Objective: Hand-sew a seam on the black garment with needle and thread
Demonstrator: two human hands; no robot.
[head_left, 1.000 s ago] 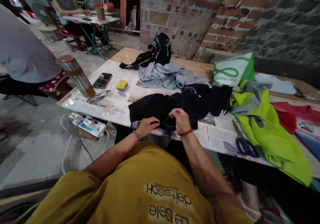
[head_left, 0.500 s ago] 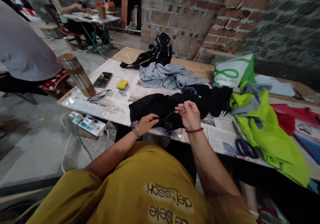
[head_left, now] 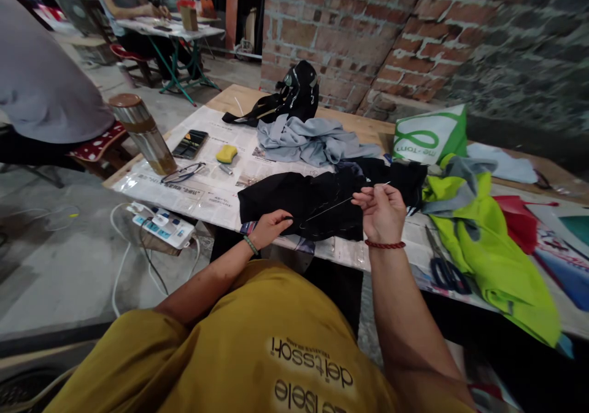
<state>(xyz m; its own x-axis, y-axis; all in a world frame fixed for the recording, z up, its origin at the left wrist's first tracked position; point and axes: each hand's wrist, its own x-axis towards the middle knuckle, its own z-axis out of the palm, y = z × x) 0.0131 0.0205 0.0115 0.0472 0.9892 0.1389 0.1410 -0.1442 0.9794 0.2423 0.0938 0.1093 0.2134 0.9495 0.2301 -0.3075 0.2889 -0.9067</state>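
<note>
My left hand (head_left: 272, 227) pinches the near edge of a black garment (head_left: 285, 195) that lies across the newspaper-covered table. To the right, my right hand (head_left: 383, 212) is closed on a thin sewing needle (head_left: 383, 183), whose tip shows above the fingers. A pale thread (head_left: 329, 207) runs taut from the cloth near my left hand up to the right hand. Dark-handled scissors (head_left: 448, 272) lie to the right of my right forearm. The exact stitch point under my left fingertips is too small to make out.
A bottle (head_left: 145, 134), phone (head_left: 191, 144), glasses (head_left: 184, 173) and yellow sponge (head_left: 226, 154) stand or lie at left. Grey cloth (head_left: 308, 140) and a black bag (head_left: 301, 91) are behind. Neon-yellow clothing (head_left: 492, 229) lies right. A power strip (head_left: 163, 226) sits below the table's left edge.
My right hand has moved to the right with the needle, away from my left hand, and the thread between them is longer and straighter. My left hand has stayed on the garment.
</note>
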